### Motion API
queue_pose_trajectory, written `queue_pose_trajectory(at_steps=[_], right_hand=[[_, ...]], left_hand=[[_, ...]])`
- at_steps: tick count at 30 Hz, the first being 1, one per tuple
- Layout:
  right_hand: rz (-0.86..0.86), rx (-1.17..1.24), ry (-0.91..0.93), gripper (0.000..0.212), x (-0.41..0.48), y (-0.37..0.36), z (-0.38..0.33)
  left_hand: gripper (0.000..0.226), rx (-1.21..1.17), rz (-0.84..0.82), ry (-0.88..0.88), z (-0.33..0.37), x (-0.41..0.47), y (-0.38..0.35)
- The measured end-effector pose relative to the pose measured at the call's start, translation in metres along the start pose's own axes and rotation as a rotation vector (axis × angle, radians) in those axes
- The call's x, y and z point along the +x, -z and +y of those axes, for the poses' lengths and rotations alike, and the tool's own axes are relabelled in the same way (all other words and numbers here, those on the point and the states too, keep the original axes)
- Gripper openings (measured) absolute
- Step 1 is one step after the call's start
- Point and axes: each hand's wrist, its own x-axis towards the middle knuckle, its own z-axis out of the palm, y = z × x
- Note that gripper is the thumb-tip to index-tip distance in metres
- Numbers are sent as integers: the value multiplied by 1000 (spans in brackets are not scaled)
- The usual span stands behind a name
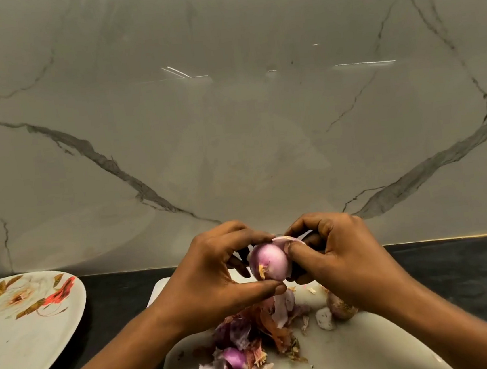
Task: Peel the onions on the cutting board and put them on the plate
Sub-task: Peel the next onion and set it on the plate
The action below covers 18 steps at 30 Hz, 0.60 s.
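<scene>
**Onion mid-peel, held over the board**

Closest to the camera is a messy pile of peels (247,349), purple and papery brown, sitting on the white cutting board (359,352). A bit further in on the right, half hidden under the wrist, there's another onion (339,306) with its skin on, resting on the board.

Just above the board's far end both hands are on one small onion (270,261), mostly pink and bare. The left hand (216,277) grips it from the left, thumb underneath and fingers curled over the top. The right hand (343,255) has its thumb pressed on the onion's right side and pinches a loose flap of skin (290,239) at the top.

Off to the left sits the flowery plate (27,342), nothing on the part I can see. Everything's on a dark countertop (455,267), and behind it a glossy grey-veined marble wall (230,125) fills the background.
</scene>
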Motion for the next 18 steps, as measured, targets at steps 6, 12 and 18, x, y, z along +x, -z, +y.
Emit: queue_pose_trajectory(at_steps=[6,12,18], right_hand=[[-35,177,-94,12,5,4,-1],[-22,514,-224,24,8,11,-11],[-131,60,-126,11,3,7,-4]], left_hand=[[56,-235,27,117,1,1,4],[59,-559,63,272,1,3,9],[59,-638,120,338,-4,5,6]])
